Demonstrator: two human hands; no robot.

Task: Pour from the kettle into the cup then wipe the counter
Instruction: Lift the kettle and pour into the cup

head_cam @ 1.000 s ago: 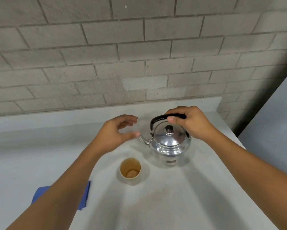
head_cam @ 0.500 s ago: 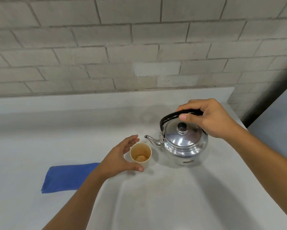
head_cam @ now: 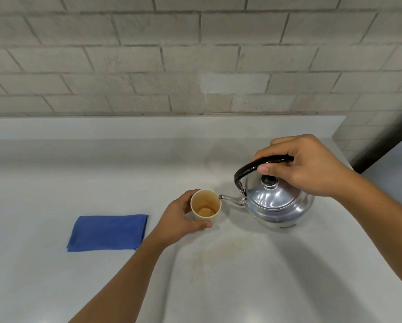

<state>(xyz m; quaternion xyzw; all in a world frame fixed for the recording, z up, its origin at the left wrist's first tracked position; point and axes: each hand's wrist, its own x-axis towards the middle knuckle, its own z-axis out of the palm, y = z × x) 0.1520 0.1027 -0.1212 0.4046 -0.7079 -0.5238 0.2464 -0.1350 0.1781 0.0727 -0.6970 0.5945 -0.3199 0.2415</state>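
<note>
A shiny metal kettle (head_cam: 279,203) with a black arched handle sits on the pale counter (head_cam: 55,178), its spout tip right at the rim of a small tan cup (head_cam: 206,205). The cup holds a little brownish liquid at the bottom. My right hand (head_cam: 304,164) is closed around the top of the kettle's handle. My left hand (head_cam: 180,217) wraps the cup from the left and front, thumb across its lower side. A folded blue cloth (head_cam: 108,232) lies flat to the left of the cup.
A faint brownish stain (head_cam: 221,250) marks the counter in front of the cup. A grey brick wall (head_cam: 172,66) rises behind a low backsplash ledge. The counter ends at the right, beside a dark gap (head_cam: 386,145).
My left hand came down from near the spout and closed around the cup. The spout now meets the cup's rim. My right hand kept its grip on the handle.
</note>
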